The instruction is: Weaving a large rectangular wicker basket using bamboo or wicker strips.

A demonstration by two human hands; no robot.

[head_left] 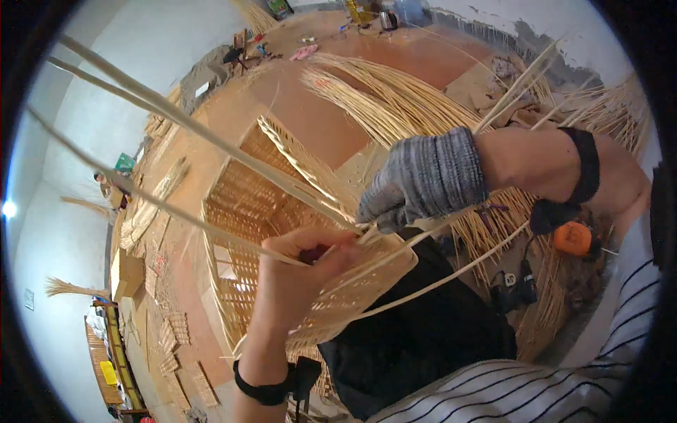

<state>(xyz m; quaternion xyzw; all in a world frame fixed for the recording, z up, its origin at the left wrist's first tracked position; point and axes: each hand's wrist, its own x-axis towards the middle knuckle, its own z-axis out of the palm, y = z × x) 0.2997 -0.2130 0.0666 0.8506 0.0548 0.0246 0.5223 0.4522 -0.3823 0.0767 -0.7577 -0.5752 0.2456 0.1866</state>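
Note:
A pale woven basket with long loose strips rising from its rim is tilted over my lap. My bare left hand is closed on the near rim and strips at its corner, its wrist in a black band. Just right of it and above, my right hand, in a grey knitted glove, pinches the strips at the same corner; its fingertips are partly hidden by the weave. Several strips arc from the hands toward the upper left and the right.
Bundles of canes lie behind and right. An orange tape measure and a black tool are at the right. Woven panels lie on the floor at left, near a bench. A person is by the left wall.

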